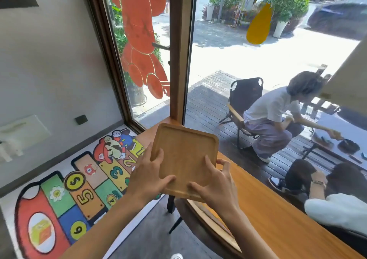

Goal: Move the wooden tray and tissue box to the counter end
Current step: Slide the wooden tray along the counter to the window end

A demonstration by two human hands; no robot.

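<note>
The wooden tray (pixel 184 159) — nothing in it — is gripped over the counter (pixel 278 209) by left hand (pixel 148 176) and right hand (pixel 215 183) at its near corners.

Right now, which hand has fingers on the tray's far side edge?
The right hand: its fingers hook the wooden tray's right edge. The left hand lies on top.

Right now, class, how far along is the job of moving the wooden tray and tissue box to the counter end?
Done: nothing is set down yet. In hand: both hands, left hand and right hand, hold the wooden tray tilted above the counter, near its end by the window frame. Left: placing the tray, then the tissue box, which is not in view.
</note>
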